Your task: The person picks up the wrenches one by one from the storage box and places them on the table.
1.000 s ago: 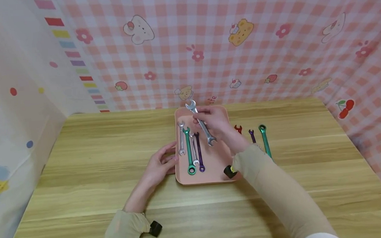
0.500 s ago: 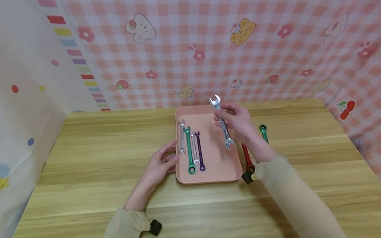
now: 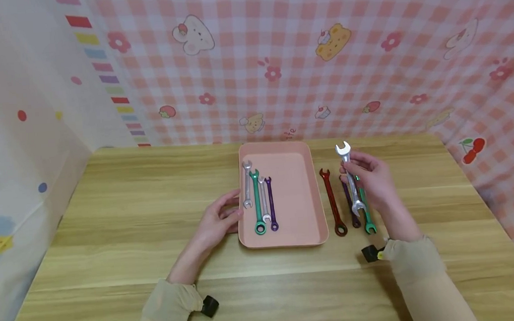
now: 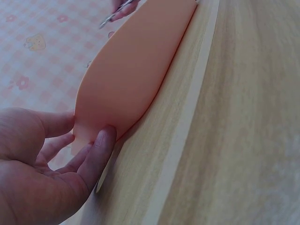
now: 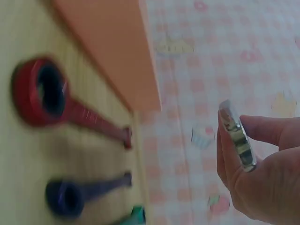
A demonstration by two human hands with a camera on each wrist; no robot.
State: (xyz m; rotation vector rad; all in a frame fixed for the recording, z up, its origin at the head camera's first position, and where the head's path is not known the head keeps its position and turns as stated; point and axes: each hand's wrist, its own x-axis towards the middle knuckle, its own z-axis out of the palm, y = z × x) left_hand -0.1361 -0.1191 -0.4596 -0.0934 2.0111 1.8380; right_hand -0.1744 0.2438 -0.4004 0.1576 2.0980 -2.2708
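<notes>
My right hand [image 3: 376, 177] pinches a silver double open-end wrench [image 3: 351, 181] between thumb and fingers, above the table right of the tray. In the right wrist view, the wrench [image 5: 237, 136] shows edge-on. Below it lie a purple wrench [image 3: 346, 196] and a green wrench [image 3: 368, 217], both partly hidden. My left hand [image 3: 216, 220] touches the left side of the pink tray [image 3: 297, 192] with its fingertips. In the left wrist view, those fingers [image 4: 104, 140] rest against the tray's outer wall. Inside the tray lie several wrenches, including a green ratcheting wrench [image 3: 257, 202] and a thin purple wrench [image 3: 271, 204].
A red combination wrench [image 3: 332, 202] lies on the wooden table [image 3: 266, 294] just right of the tray. Two silver wrenches stand out among those in the tray, the outer silver wrench [image 3: 247, 183] by the left wall. A checked cloth [image 3: 249, 56] hangs behind the table.
My right hand has carried the silver wrench rightward from over the tray to above the wrenches on the table. The left hand has stayed at the tray's left side.
</notes>
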